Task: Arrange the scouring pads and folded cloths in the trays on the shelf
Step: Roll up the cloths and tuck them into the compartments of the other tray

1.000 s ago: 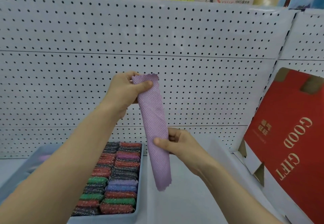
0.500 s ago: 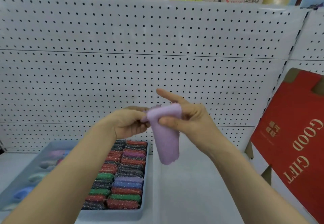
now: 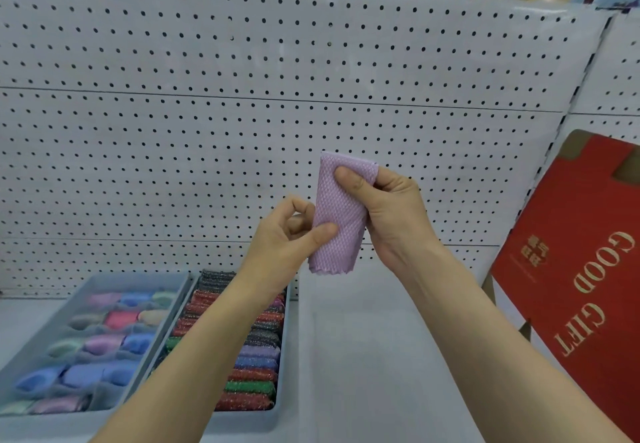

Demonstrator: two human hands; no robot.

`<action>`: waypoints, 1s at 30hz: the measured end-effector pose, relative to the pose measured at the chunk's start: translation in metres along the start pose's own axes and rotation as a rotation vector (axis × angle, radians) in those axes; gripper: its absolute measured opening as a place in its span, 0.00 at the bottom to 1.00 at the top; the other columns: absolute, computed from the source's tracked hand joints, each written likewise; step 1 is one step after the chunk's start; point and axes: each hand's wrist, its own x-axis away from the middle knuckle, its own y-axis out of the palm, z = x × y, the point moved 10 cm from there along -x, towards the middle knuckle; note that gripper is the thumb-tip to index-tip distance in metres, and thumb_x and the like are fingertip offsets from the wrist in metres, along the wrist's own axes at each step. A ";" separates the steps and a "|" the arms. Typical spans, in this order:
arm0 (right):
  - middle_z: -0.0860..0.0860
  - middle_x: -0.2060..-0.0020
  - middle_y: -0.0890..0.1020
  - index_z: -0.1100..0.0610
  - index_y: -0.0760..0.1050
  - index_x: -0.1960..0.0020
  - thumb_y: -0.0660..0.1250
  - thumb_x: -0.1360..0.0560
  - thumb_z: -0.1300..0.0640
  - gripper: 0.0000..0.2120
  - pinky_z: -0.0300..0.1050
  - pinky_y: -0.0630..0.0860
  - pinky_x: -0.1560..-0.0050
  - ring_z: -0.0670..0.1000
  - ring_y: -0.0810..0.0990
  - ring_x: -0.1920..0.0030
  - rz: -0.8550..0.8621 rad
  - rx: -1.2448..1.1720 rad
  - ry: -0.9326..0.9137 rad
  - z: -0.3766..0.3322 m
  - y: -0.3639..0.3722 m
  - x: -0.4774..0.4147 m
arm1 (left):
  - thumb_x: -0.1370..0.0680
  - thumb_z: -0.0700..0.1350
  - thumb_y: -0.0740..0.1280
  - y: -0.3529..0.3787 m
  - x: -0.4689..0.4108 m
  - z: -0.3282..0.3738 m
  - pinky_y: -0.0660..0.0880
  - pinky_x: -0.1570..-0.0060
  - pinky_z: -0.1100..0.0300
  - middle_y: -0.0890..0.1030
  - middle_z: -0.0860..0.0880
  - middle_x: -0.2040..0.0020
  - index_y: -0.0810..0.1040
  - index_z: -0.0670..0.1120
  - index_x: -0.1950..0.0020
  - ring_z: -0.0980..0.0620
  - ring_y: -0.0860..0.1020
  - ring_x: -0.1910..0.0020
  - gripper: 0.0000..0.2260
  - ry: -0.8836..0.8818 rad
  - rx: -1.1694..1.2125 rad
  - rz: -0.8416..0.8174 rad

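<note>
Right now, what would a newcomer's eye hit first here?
The folded lilac cloth, pinched by the left hand and right hand, mid-frame before the white pegboard. Next come the glittery multicoloured scouring pads, packed in rows in the grey tray at lower left. The red GOOD GIFT box leans at the right edge.

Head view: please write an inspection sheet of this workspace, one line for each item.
Surface: white shelf, two trays at its left.
Job's things: purple cloth, folded, held in the air; scouring pads in rows in the right tray; folded cloths in the left tray.
Clutter: red box leaning at right.
Grippers: left hand pinches the cloth's lower part; right hand grips its top.
Cables: nothing seen.
Surroundings: white pegboard behind.
</note>
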 end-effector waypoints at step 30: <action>0.55 0.55 0.85 0.55 0.81 0.45 0.73 0.27 0.67 0.13 0.45 0.81 0.51 0.50 0.82 0.59 -0.168 0.644 0.074 0.048 -0.025 0.009 | 0.28 0.37 0.76 -0.019 -0.006 -0.012 0.76 0.61 0.70 0.83 0.48 0.56 0.81 0.50 0.49 0.56 0.80 0.62 0.13 -0.082 -0.514 0.069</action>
